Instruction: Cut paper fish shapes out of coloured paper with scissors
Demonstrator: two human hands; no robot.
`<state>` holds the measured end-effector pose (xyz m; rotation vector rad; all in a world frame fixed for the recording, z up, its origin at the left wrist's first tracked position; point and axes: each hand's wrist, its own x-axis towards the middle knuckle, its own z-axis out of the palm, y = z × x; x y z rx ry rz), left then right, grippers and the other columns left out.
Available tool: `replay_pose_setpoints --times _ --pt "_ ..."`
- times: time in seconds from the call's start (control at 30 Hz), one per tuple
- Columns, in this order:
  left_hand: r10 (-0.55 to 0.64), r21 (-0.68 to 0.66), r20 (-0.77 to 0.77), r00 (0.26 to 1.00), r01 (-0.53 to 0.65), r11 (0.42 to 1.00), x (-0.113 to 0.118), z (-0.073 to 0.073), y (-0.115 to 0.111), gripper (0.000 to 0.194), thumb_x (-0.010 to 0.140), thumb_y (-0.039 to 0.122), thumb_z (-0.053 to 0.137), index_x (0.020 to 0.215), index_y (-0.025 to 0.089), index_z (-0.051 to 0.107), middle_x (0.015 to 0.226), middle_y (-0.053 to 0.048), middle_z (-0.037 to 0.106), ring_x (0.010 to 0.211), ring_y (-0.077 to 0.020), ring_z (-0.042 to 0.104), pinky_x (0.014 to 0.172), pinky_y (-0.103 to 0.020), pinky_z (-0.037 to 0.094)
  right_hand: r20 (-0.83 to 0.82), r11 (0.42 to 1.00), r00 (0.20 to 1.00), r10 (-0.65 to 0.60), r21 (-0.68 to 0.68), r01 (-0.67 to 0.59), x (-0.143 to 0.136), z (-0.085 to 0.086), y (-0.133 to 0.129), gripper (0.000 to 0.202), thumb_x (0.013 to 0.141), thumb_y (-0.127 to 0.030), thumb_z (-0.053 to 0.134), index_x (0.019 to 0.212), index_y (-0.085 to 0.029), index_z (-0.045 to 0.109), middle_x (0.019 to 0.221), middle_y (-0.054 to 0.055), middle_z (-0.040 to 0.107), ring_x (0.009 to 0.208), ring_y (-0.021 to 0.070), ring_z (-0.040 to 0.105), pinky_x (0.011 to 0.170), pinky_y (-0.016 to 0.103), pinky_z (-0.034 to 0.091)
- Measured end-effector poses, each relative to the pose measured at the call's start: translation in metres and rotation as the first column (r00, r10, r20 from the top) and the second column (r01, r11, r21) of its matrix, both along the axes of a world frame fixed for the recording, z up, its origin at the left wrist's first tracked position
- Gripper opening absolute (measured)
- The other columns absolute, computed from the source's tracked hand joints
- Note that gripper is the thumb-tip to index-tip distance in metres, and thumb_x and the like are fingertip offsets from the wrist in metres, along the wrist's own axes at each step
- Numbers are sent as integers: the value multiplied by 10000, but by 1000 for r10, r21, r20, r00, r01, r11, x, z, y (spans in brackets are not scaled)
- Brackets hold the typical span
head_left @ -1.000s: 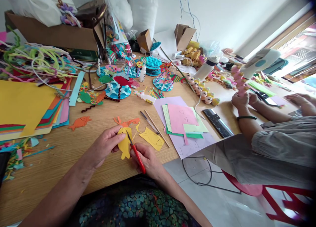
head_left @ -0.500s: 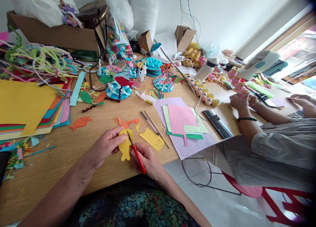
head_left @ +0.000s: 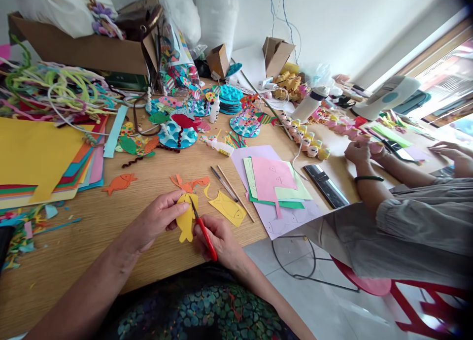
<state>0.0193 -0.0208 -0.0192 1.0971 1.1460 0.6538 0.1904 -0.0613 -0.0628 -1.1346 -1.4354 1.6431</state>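
Between the thumb and fingers of my left hand is a yellow paper fish, its forked tail pointing toward me. My right hand grips red-handled scissors, whose blades lie at the fish's right edge near the head. On the table just beyond are orange paper scraps. A yellow paper piece with a drawn fish rests right of my hands, beside a pen and a thin wooden stick. An orange paper fish lies to the left.
Coloured sheets are stacked at left, above paper clippings. Pink paper tops a pile at right, near a black phone-like case. Decorated blue discs and a glue bottle stand farther back. A co-worker's hands hold pink pieces.
My hands stay nearly in place; the yellow fish has turned slightly at the scissor blades. At right, the co-worker's string of pink pieces has been lowered to the table.
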Motion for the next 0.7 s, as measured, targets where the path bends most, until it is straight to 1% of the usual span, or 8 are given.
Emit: replay_pose_setpoints --times 0.2,0.4,0.53,0.7 --pt "-77 -12 17 997 77 997 -3 -1 1 286 711 458 627 711 197 511 562 69 444 480 -82 331 431 -199 242 30 1000 999 11 1 -11 1 1 0 433 880 -578 534 752 -168 582 603 -22 468 585 115 421 504 211 318" --pt "-127 15 -26 992 127 992 -4 2 2 309 731 480 600 696 193 492 565 78 417 493 -79 313 437 -194 251 18 1000 1000 13 -8 -13 1 0 -1 434 873 -579 548 702 -183 497 591 -37 420 559 103 376 504 218 282" --pt "-164 15 -30 986 165 986 -7 2 4 315 745 491 588 726 187 505 577 80 408 500 -80 308 439 -191 254 -14 999 1000 24 -25 -25 1 0 -1 426 874 -556 560 677 -190 466 583 -40 403 546 99 351 498 223 263" --pt "-207 22 -24 978 208 978 -11 1 4 308 764 483 588 738 188 504 604 70 424 517 -83 325 445 -185 276 -5 999 1000 29 -41 -29 1 1 -1 423 871 -534 571 655 -191 451 584 -41 401 549 96 347 500 223 262"
